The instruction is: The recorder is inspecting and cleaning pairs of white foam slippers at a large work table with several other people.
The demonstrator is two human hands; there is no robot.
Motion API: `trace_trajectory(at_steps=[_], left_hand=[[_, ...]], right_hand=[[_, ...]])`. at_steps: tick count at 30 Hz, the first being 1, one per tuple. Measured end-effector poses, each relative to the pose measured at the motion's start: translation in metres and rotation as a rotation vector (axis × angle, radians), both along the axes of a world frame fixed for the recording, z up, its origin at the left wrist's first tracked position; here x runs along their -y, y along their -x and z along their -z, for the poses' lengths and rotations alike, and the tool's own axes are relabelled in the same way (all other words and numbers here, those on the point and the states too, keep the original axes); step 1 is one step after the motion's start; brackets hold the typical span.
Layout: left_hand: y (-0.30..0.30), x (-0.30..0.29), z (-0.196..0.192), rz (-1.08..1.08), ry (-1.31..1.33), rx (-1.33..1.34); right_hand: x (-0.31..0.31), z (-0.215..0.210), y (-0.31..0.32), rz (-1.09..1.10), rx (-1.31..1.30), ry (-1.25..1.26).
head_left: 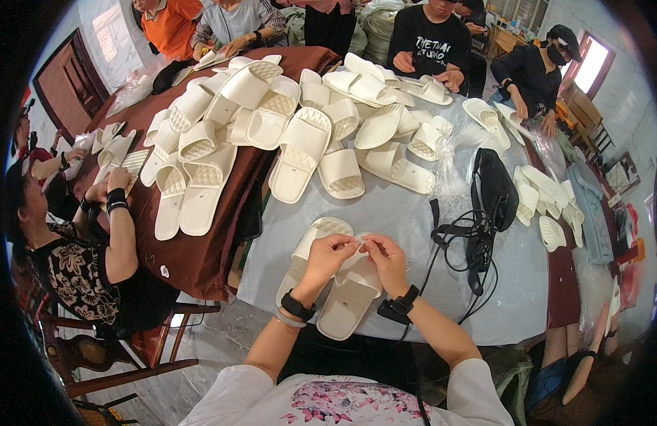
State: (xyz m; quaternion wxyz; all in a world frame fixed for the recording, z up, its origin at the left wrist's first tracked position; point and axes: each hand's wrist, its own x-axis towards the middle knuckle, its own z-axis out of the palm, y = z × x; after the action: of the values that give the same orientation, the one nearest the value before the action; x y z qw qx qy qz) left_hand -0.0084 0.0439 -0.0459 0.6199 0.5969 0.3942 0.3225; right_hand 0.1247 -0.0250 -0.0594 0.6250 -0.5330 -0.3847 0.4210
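My left hand and my right hand meet fingertip to fingertip, both pinched closed. Whatever lies between the fingers is too small to make out. Directly beneath them is a cream slide slipper, its footbed pointing toward me and its toe end partly hidden by my hands. A matching slipper lies close on its left, partly covered by my left hand and wrist. Both rest on the grey-covered table near its front edge. Dark bands circle both my wrists.
A large heap of cream slippers spreads across the far side. To the right lie a black waist bag with straps and cords, clear plastic wrap and more slippers. A brown cloth covers the left table. Several people work around the tables.
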Motion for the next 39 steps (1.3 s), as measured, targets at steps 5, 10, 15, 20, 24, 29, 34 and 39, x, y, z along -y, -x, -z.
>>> trace_trajectory(at_steps=[5, 10, 15, 20, 24, 29, 34, 39], left_hand=[[-0.001, 0.000, 0.000, -0.001, -0.031, -0.006], [-0.006, 0.004, 0.000, 0.034, -0.033, -0.017], [-0.009, 0.008, 0.001, 0.032, -0.063, -0.047], [-0.010, 0.005, 0.000, 0.045, 0.000, 0.034], [-0.008, 0.003, -0.001, 0.086, -0.021, -0.008], [-0.007, 0.002, 0.000, 0.058, -0.055, 0.019], [-0.006, 0.000, 0.000, 0.056, 0.016, -0.058], [-0.005, 0.002, -0.003, 0.040, 0.026, -0.003]], right_hand=[[0.001, -0.001, 0.000, -0.022, 0.000, 0.001], [0.000, -0.003, 0.003, -0.008, 0.031, 0.035], [0.000, -0.002, 0.003, 0.062, -0.100, -0.005], [0.003, -0.003, 0.002, 0.037, -0.087, -0.007], [0.004, -0.005, 0.003, 0.043, -0.080, -0.011], [0.004, -0.005, 0.003, 0.007, -0.045, 0.008], [0.001, -0.004, 0.002, -0.033, 0.011, -0.006], [0.000, -0.005, 0.002, -0.063, 0.018, 0.019]])
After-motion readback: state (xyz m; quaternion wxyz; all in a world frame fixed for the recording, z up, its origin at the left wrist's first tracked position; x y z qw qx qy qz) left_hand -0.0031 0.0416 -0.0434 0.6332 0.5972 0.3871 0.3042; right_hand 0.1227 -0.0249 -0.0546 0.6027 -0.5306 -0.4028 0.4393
